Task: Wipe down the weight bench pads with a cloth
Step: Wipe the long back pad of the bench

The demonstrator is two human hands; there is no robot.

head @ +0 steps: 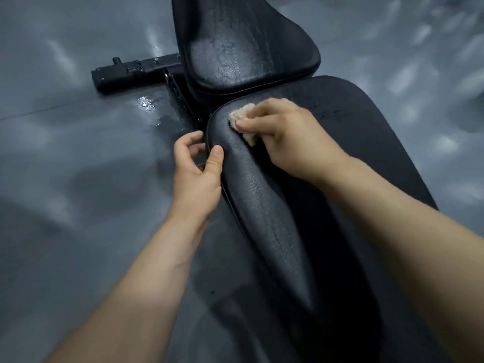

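Glossy grey floor [65, 158] all round you, and mind that shiny wet patch [146, 103] at centre left, just beside the black frame bar [125, 72]: step there and you could slip.

Centre frame, your right hand [288, 137] is curled round a small beige cloth [242, 113], pressing it onto the top end of the back pad [262, 205], right by the gap to the seat pad [248, 48]. Your left hand [195, 166] grips that same pad's left edge, thumb on top, fingers curled beside the rim.

Now the risks. That cloth is bunched tight, with only a little showing past your fingers, so I'd say your knuckles could end up rubbing the vinyl instead. Spread it out. The vinyl looks creased and cracked, so a hard drag may snag the fabric or lift a flake. The seat pad looks streaky at upper centre, and the long run of back pad toward lower right is in deep shadow, so patches there are easily missed.
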